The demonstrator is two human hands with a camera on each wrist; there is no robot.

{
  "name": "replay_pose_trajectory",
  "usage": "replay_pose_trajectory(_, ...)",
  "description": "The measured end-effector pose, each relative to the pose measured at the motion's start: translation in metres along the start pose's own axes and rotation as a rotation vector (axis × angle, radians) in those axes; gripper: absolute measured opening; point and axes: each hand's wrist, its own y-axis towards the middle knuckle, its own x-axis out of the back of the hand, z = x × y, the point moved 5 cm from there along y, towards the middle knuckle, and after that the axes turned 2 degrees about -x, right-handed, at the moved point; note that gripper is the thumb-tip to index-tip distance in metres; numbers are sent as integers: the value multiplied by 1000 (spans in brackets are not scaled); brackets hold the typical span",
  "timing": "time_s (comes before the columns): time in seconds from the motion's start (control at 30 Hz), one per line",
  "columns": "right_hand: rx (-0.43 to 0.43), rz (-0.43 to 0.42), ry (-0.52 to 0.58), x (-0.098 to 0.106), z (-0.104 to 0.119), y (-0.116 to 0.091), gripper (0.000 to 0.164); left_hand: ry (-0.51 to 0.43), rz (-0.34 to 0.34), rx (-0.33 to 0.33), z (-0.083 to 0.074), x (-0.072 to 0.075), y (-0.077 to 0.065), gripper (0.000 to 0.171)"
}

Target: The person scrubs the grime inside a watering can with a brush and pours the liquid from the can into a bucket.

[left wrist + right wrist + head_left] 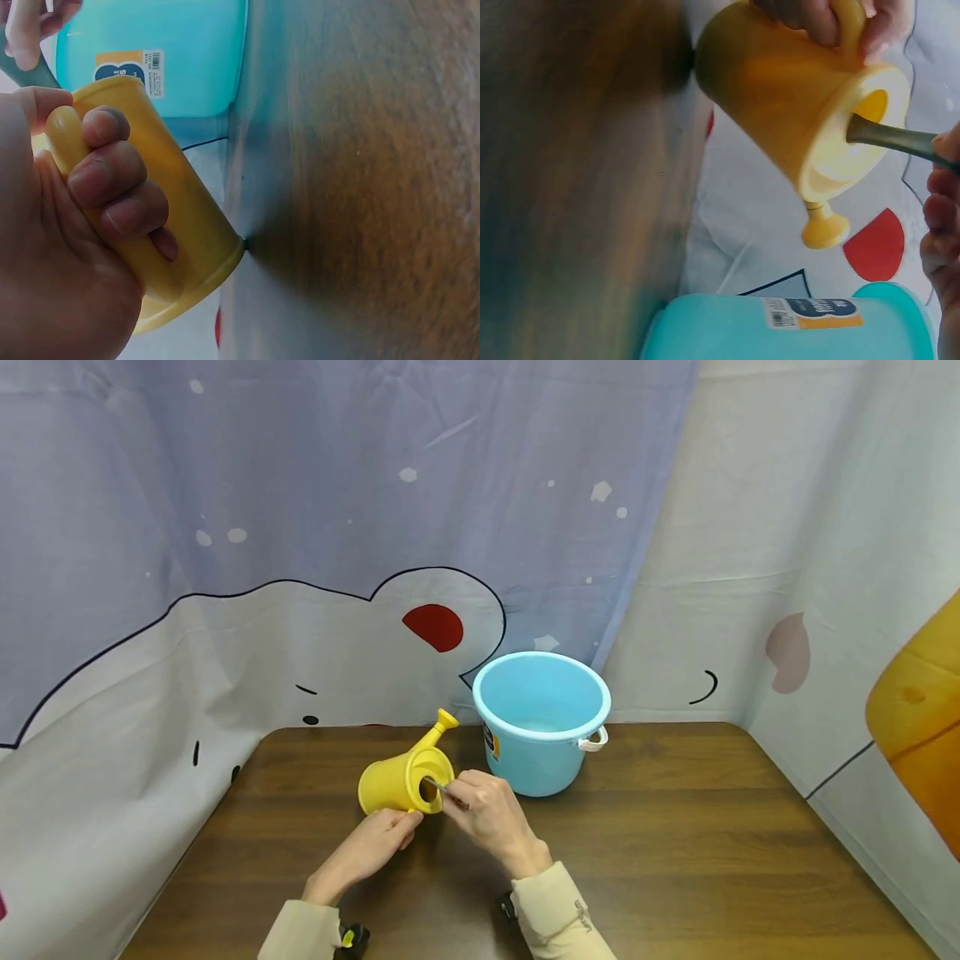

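A yellow watering can (386, 783) is tilted over the wooden table, its opening turned toward the right hand and its spout pointing up to the back. My left hand (372, 846) grips the can's handle (69, 139), with the fingers curled round it in the left wrist view. In my right hand (491, 820) is a slim tool with a dark grey-green handle (896, 140). Its far end goes into the can's opening (874, 105) and is hidden inside, so I cannot tell its kind.
A light blue bucket (542, 768) with a white handle (594, 742) stands behind the right hand, near the table's back edge. The brown wooden table (705, 852) stretches to the right. A printed curtain (322, 485) hangs behind it.
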Motion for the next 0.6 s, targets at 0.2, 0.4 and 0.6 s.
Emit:
replay_pose_trajectory(0.2, -126, 31, -20, -8, -6, -5, 14, 24, 0, -19, -1, -1, 1, 58)
replay_pose_trajectory(0.4, -215, 56, -52, -14, -9, -7, 16, 33, 17, -36, -2, -3, 1, 59)
replay_pose_trajectory(0.6, -233, 61, -54, -14, -9, -8, 17, 28, 25, -33, -3, -4, 0, 60)
